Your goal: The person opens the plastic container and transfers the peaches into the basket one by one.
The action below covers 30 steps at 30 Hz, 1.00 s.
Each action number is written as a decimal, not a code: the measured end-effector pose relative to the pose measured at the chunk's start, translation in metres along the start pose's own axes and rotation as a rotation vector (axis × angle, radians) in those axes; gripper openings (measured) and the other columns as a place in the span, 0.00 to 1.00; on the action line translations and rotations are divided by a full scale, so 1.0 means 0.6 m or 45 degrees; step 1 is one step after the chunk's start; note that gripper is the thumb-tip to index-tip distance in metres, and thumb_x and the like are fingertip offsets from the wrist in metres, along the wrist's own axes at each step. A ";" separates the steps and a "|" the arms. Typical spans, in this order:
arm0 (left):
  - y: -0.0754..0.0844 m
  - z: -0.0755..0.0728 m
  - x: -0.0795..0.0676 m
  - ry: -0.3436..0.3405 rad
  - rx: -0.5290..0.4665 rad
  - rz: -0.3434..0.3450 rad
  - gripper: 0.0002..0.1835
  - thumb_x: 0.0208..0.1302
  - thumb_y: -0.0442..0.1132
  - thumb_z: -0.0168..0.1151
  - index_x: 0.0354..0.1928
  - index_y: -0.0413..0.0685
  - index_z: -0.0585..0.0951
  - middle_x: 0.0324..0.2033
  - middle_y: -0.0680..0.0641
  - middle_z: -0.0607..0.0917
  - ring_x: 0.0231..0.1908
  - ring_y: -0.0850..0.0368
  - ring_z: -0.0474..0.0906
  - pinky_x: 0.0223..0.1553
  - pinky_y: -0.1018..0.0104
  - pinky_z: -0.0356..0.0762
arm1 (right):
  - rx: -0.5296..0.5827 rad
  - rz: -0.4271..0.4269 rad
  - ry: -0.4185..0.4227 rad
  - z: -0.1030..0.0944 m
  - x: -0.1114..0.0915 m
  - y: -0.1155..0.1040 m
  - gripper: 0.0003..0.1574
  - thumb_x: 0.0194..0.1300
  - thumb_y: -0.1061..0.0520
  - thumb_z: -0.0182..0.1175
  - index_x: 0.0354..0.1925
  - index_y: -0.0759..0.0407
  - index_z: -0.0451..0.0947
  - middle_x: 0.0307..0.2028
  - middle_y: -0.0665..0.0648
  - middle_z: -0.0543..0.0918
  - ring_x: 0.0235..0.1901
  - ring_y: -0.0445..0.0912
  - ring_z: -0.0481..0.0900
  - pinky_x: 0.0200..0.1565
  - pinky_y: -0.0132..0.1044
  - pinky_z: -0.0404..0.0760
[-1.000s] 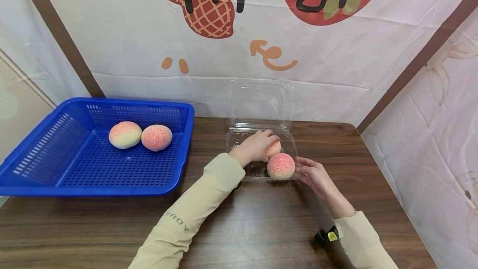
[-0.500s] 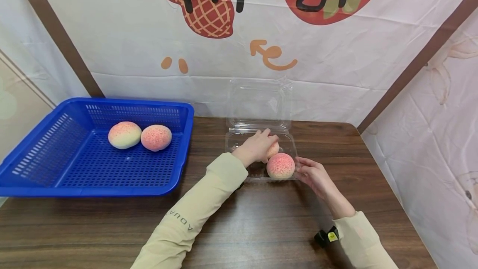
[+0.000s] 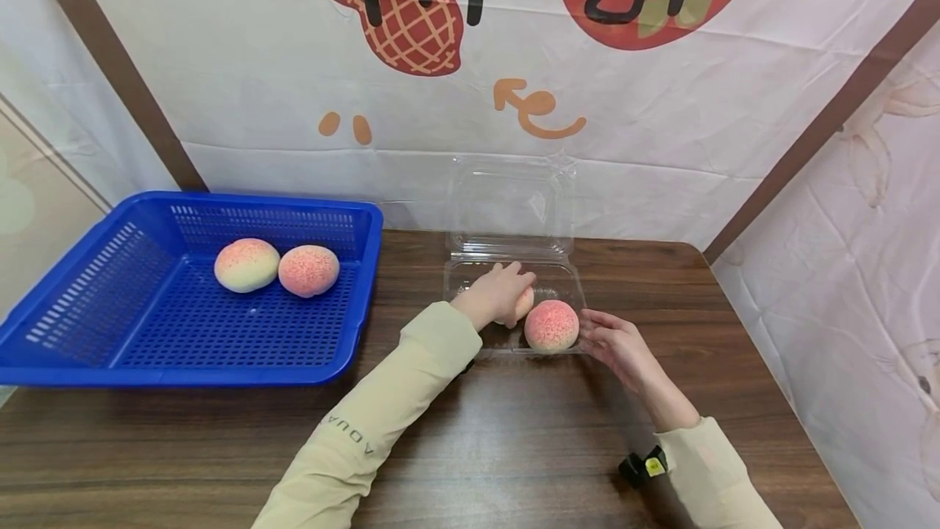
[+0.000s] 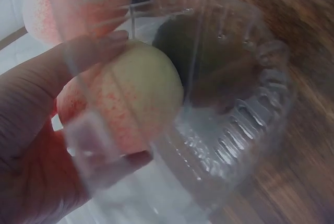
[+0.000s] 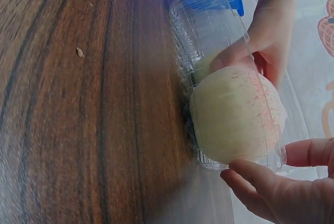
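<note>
In the clear box on the worktop, lid raised out of the way, the left hand curls its fingers round a speckled peach beside another peach, while the right hand pinches the box's edge, seemingly to steady so light a container.

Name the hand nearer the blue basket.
Left. The left hand holds a peach in the clamshell, right of the basket; the right hand is farther right, at the clamshell's edge.

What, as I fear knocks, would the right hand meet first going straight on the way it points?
Likely the clear container's side wall, whose edge the right hand pinches; the nearest peach seems just behind, though depth is unclear.
</note>
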<state>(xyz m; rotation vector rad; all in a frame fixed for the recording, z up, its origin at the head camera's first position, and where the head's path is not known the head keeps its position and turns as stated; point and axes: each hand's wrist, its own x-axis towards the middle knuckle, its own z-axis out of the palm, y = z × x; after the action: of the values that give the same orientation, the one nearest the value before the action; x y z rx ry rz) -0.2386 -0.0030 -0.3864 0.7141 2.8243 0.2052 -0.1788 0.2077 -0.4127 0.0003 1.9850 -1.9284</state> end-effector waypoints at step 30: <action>-0.025 0.001 -0.017 -0.007 0.042 0.030 0.40 0.41 0.37 0.74 0.60 0.52 0.68 0.56 0.42 0.67 0.52 0.43 0.65 0.46 0.53 0.73 | 0.011 0.002 0.025 0.001 0.000 0.002 0.31 0.64 0.70 0.39 0.65 0.77 0.49 0.62 0.76 0.57 0.47 0.37 0.73 0.46 0.29 0.75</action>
<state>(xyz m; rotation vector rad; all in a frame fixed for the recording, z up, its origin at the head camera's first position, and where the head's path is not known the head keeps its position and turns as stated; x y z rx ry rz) -0.2363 -0.0210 -0.3882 0.7537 2.8216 0.1606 -0.1786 0.2071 -0.4139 0.0225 1.9884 -1.9433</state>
